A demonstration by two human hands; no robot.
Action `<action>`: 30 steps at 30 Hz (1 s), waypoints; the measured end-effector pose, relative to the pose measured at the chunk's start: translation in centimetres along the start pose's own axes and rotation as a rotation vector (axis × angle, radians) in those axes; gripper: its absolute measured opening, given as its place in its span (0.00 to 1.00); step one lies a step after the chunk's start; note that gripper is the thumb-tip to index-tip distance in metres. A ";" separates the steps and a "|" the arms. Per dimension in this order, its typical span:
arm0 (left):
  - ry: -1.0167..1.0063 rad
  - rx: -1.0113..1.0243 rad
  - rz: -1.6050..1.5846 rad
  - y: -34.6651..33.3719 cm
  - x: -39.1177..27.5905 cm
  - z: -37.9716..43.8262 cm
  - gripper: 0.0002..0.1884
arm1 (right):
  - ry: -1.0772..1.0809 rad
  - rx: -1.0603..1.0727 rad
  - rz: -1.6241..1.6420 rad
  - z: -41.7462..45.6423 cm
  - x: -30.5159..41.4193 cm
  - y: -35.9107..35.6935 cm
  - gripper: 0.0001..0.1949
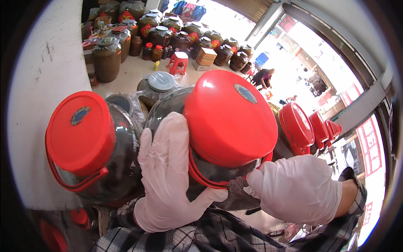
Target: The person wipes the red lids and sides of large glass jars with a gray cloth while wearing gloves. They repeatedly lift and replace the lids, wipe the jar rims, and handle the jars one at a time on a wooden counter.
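A large glass jar [168,100] with a domed red plastic lid [229,116] stands before me. My left hand [171,176], in a white glove, lies spread against the jar's left side, its thumb by the red carrying handle [201,179]. My right hand [292,189], also gloved, is closed on a grey cloth [235,189] at the jar's neck, below the lid's right edge. To the left, a second glass jar [126,157] wears a flat red lid [80,132] with its handle hanging down.
More red-lidded jars [297,126] run in a row to the right. Behind stands a jar with a grey lid [161,81]. Large brown jars [107,63], a red stool [178,62] and cardboard boxes [206,57] are farther back. A person [263,77] bends near the doorway. A white wall [47,104] rises left.
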State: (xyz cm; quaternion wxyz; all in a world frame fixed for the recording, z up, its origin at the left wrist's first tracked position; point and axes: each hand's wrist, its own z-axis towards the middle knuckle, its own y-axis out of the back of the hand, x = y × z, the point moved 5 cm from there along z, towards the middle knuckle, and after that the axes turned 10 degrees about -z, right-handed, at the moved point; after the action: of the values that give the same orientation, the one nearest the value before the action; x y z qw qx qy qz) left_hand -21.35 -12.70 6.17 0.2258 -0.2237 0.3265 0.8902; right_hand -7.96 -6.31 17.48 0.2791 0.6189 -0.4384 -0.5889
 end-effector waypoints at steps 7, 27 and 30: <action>-0.008 -0.039 -0.055 -0.7 -0.3 0.1 0.55 | -0.121 0.101 -0.073 0.7 0.9 0.8 0.06; -0.014 0.044 -0.720 -0.5 3.9 2.2 0.51 | -0.168 -0.183 -0.122 -1.7 -0.9 -0.8 0.05; -0.048 0.038 -0.670 -0.6 4.0 2.1 0.51 | -0.218 -0.204 -0.132 -2.1 -0.3 -0.7 0.06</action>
State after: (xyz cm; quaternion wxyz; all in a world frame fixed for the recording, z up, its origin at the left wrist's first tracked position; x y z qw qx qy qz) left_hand -24.77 -9.83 5.17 0.5177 -0.2932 0.2457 0.7653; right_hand -5.73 -6.11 17.28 0.2519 0.5472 -0.3622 -0.7113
